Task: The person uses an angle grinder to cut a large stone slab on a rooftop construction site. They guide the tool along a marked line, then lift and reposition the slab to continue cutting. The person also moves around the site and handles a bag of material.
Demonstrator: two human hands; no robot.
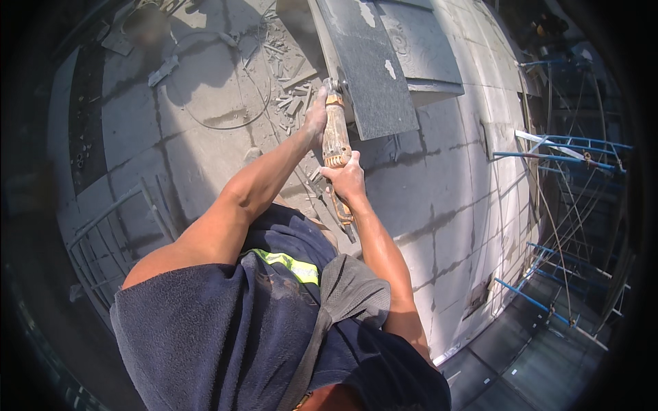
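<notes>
An angle grinder (336, 137), dusty, with an orange and beige body, points away from me, its head at the left edge of a dark grey stone slab (373, 75). My left hand (317, 113) is closed at the front of the grinder, beside its head. My right hand (348, 177) grips the rear of the body, where a dark cord leads down. A second grey slab (418, 55) lies to the right, partly under the first. Grey offcuts (293, 103) are scattered left of the grinder. Whether the disc touches the stone, I cannot tell.
A looped cable (226, 127) lies on the pale tiled floor (137, 123). A metal frame (116, 233) stands at the lower left. Blue and white scaffolding (555, 157) runs along the right edge, with dark panels (521, 363) below it.
</notes>
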